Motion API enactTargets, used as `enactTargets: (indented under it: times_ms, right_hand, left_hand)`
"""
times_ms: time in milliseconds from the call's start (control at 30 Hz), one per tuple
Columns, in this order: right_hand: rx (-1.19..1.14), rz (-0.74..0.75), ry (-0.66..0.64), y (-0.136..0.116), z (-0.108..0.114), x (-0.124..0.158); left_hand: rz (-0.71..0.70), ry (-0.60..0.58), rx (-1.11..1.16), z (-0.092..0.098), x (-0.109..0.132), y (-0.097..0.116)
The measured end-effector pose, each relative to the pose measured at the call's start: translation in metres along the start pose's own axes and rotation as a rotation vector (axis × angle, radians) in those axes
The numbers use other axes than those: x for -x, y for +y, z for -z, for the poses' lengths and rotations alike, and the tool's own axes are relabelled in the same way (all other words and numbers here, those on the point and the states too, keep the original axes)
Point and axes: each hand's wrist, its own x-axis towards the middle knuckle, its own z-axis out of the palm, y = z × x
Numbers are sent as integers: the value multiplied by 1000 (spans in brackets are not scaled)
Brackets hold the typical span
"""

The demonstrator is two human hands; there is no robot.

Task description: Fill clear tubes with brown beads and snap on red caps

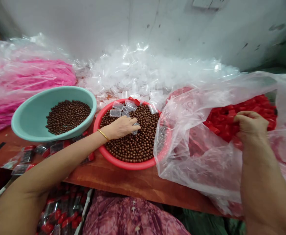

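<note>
My left hand (123, 127), with a gold bangle at the wrist, is closed on a small clear plastic container (136, 129). It rests over brown round balls (135, 150) that fill a red basin (123, 165). More clear containers (115, 113) lie on the balls at the far side, by a red piece (134, 101). On the right, my right hand (251, 125) reaches into an open clear plastic bag (196, 169) of red plastic pieces (221, 120). Its fingers are pinched at the pile, touching a red piece; the exact grip is partly hidden.
A teal basin (22, 122) with more brown balls stands at left. Behind are a heap of clear containers (143, 71) and bagged pink material (47, 73). Filled red-capped containers (27, 154) lie on the table (123, 182); several more fill a box (62, 209) below.
</note>
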Motion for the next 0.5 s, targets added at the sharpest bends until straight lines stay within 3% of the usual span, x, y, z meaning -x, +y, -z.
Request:
enactTargets:
  times_ms: [67, 100, 167, 233, 333, 433, 500]
  right_hand:
    - [-177, -165, 84, -25, 3, 8]
    - [-220, -165, 85, -39, 3, 14]
    - [-208, 46, -15, -64, 0, 32]
    - [-165, 270, -209, -84, -11, 56]
    - [-62, 579, -499, -106, -40, 96]
    - [226, 828, -569, -119, -76, 133]
    - [367, 955, -604, -123, -95, 151]
  left_hand:
    - [88, 2, 57, 2, 3, 4]
    - [139, 0, 84, 3, 5, 6]
    - [234, -11, 110, 6, 10, 11]
    - [292, -38, 94, 11, 16, 16]
    - [342, -181, 55, 24, 25, 26]
    - [430, -378, 30, 39, 29, 35]
    - [485, -438, 20, 44, 29, 39]
